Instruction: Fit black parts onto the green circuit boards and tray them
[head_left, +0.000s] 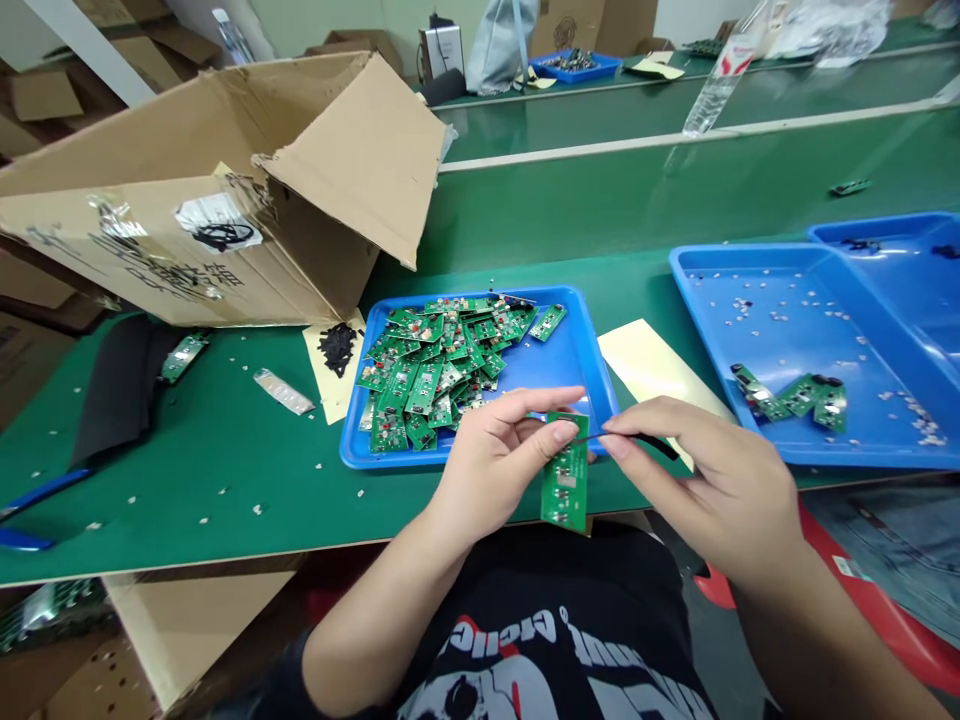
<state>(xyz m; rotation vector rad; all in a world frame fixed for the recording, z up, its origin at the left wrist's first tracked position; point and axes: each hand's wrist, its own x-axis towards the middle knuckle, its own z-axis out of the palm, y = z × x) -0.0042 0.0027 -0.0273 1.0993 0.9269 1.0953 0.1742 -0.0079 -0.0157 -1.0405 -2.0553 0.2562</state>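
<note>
My left hand (499, 445) pinches a green circuit board (568, 490) between thumb and fingers, its lower end hanging free above my lap. In my right hand (712, 475) is a pair of thin black tweezers (655, 441). Their tip meets the board's upper part beside my left thumb; what lies at the tip is too small to make out. Just behind my hands a blue tray (551, 378) carries a heap of similar boards (427, 385).
On the right, a second blue tray (780, 345) holds several boards and small pale bits. Yellow paper (660, 365) lies between the trays. Small black parts (337, 347) rest on another sheet at left. A large open carton (172, 250) stands back left; blue-handled pliers (37, 500) lie far left.
</note>
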